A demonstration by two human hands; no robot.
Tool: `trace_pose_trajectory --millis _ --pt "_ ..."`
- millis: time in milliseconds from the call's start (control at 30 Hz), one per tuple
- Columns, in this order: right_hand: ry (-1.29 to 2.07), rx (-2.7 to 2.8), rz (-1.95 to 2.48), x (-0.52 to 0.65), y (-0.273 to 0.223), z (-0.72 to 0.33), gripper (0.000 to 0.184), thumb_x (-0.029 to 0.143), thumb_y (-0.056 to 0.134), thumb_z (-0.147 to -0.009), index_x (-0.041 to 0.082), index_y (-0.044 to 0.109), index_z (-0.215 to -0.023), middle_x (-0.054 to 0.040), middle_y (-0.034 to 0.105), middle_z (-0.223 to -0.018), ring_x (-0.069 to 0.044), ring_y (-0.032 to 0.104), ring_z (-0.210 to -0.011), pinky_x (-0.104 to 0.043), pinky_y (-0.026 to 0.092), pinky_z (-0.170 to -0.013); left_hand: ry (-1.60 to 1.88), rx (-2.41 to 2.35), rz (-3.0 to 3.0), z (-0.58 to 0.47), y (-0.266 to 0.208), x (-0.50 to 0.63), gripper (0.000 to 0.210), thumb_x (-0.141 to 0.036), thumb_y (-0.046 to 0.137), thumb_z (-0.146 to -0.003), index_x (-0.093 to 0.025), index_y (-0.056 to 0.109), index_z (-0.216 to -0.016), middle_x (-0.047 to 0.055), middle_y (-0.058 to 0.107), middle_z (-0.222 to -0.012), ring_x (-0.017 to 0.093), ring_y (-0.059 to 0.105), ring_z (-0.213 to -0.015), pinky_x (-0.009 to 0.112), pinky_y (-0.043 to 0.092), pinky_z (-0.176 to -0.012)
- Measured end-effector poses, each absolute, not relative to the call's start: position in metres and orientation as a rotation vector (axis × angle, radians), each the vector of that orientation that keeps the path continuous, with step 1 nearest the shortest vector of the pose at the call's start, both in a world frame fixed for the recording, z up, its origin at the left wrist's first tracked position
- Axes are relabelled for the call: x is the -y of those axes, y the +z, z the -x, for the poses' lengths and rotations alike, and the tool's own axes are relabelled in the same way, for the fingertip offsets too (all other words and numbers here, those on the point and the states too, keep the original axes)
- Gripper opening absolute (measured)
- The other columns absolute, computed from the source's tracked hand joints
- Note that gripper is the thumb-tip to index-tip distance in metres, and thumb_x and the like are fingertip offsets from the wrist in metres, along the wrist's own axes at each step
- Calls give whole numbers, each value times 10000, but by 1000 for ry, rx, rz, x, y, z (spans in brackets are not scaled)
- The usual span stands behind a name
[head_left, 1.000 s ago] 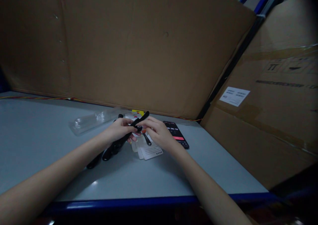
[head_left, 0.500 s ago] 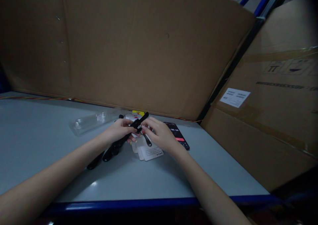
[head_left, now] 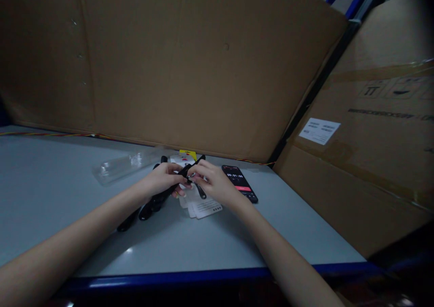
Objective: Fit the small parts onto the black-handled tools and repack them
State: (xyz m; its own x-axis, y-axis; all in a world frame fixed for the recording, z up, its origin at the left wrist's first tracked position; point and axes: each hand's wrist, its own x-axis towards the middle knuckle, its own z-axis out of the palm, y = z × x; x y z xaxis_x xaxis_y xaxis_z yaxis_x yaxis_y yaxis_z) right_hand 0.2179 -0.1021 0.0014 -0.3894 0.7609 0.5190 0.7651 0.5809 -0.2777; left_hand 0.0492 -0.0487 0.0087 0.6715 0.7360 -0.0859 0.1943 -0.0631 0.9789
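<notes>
Long black implement (head_left: 185,170) is held above the pale surface (head_left: 264,248), near the middle of the view, lying aslant with its slim end toward the upper right. Farthest left, a red-and-yellow cord (head_left: 44,134) runs along the back edge, at the foot of a tall cardboard panel (head_left: 162,63). Next comes a clear plastic package (head_left: 115,169), lying flat. Nearer the front, black handles (head_left: 129,223) lie side by side, partly covered by the left forearm and hand. The left hand (head_left: 166,179) has its fingers wrapped around the implement, thumb on top. Under and beyond the hands lie white printed cards (head_left: 208,209), overlapping, and behind them shows a yellow tab (head_left: 188,154). A small dark lever (head_left: 201,192) slants down over the cards; I cannot tell whether it is joined to the implement. The right hand (head_left: 215,182) has its fingers bent together at the implement, beside the left thumb; whether they grip it or some smaller part cannot be told. Just beyond that hand, a phone (head_left: 242,187) lies face up, reading 00:01:00. Farthest right stands a cardboard box (head_left: 379,162) bearing a white label (head_left: 319,131).
</notes>
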Motion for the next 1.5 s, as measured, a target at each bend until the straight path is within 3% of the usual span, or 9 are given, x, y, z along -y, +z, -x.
trace_pose_trajectory --millis 133,333,533,700,900,1067,1200,1500 --pt "-6 2245 1176 106 1 -214 222 65 432 -778 211 559 -886 -36 499 -945 -138 504 -828 -268 401 -721 503 -817 -1635 -49 7 46 282 -232 609 -616 -120 561 -871 46 666 -747 112 570 -476 212 404 -435" --pt "-32 2148 1170 103 -3 -209 49 158 488 -773 192 498 -806 -15 520 -804 -138 497 -783 -264 396 -687 505 -800 -1610 -49 2 42 260 -242 625 -605 -142 563 -837 21 655 -693 110 575 -484 203 406 -444" --pt "-153 2218 1247 101 -2 -211 127 121 411 -814 204 451 -902 -37 557 -871 -154 512 -795 -280 391 -675 475 -820 -1592 -49 8 47 307 -226 612 -601 -127 588 -890 68 676 -779 105 569 -482 213 404 -456" --pt "-221 2301 1216 103 -1 -213 114 128 364 -840 198 436 -893 -40 549 -861 -151 510 -752 -273 373 -626 440 -810 -1527 -45 12 47 242 -235 628 -596 -127 583 -808 58 683 -729 65 504 -442 176 362 -421" --pt "-145 2387 1150 109 4 -213 146 90 349 -837 212 420 -874 -33 535 -857 -148 492 -796 -275 387 -681 308 -781 -1505 -41 14 42 204 -222 606 -615 -122 578 -790 74 683 -705 43 436 -378 166 303 -364" --pt "-55 2398 1069 112 7 -208 149 115 444 -809 213 447 -922 -31 538 -921 -157 478 -898 -295 395 -765 299 -814 -1552 -40 13 43 131 -200 579 -630 -138 581 -745 17 661 -621 49 474 -400 164 343 -409" --pt "-43 2306 1081 107 2 -207 91 146 476 -811 195 476 -888 -22 550 -864 -142 493 -837 -283 405 -733 302 -780 -1593 -39 10 41 153 -217 565 -648 -154 588 -786 -12 659 -642 54 489 -422 173 359 -443" --pt "-45 2296 1112 107 8 -216 350 44 415 -790 238 454 -1078 -39 506 -1089 -152 473 -1006 -295 410 -826 348 -786 -1601 -40 10 38 250 -237 586 -626 -125 582 -848 40 685 -721 66 477 -439 189 343 -440"
